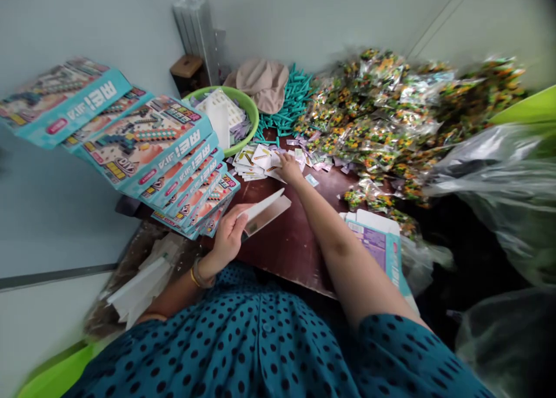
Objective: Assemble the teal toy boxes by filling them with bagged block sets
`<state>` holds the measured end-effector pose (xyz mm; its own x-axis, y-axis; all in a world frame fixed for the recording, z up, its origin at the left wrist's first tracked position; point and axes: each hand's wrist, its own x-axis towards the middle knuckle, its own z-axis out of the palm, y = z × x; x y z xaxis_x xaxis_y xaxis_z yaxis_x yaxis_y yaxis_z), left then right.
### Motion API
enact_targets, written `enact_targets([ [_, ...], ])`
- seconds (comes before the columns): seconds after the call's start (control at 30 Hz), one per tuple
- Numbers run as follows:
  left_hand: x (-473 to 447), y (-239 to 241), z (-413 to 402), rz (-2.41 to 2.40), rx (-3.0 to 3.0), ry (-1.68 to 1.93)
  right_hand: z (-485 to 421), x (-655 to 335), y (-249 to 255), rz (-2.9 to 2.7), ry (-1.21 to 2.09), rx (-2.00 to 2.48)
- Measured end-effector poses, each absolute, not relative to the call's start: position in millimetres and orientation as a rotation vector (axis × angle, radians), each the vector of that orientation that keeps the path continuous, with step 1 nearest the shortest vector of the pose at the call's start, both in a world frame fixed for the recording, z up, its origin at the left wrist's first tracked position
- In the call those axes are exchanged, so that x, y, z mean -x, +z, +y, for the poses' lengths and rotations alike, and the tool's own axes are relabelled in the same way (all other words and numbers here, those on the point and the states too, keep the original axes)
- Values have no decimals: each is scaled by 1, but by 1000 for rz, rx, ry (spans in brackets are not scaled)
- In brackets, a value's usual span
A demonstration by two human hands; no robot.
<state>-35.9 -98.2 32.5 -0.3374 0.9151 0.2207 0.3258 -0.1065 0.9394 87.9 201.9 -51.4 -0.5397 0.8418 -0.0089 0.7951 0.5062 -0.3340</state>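
Note:
My left hand (229,233) is wrapped round a small open carton (266,215), its white flap raised and its open end facing right. Beyond it my right hand (290,169) reaches over the table to a loose pile of white printed cards (249,163). Its fingers are bent down and closed on a printed card (273,160) at the pile's right side. The cards show small yellow-and-brown pictures. Part of the fingertips is hard to make out.
Turquoise toy boxes (147,134) lean in a tall stack at left. Behind stand a green basin (253,117) with papers and a heap of teal sticks (295,91). Bagged colourful pieces (369,114) fill the right. An opened carton (382,238) lies near my right forearm.

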Motion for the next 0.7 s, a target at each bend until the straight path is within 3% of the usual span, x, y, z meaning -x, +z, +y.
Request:
enact_targets([
  [0.13, 38, 32, -105, 1649, -1390, 1444, 214, -87, -75, -2573, 442, 1500],
  [0.37, 45, 25, -94, 1647, -1295, 1474, 197, -120, -65, -2248, 558, 1413],
  [0.53, 46, 26, -87, 1662, -1279, 1509, 181, -148, -15, -1762, 870, 1092],
  [0.7, 48, 25, -83, 1704, -1265, 1521, 153, -170, 49, -1760, 827, 801],
])
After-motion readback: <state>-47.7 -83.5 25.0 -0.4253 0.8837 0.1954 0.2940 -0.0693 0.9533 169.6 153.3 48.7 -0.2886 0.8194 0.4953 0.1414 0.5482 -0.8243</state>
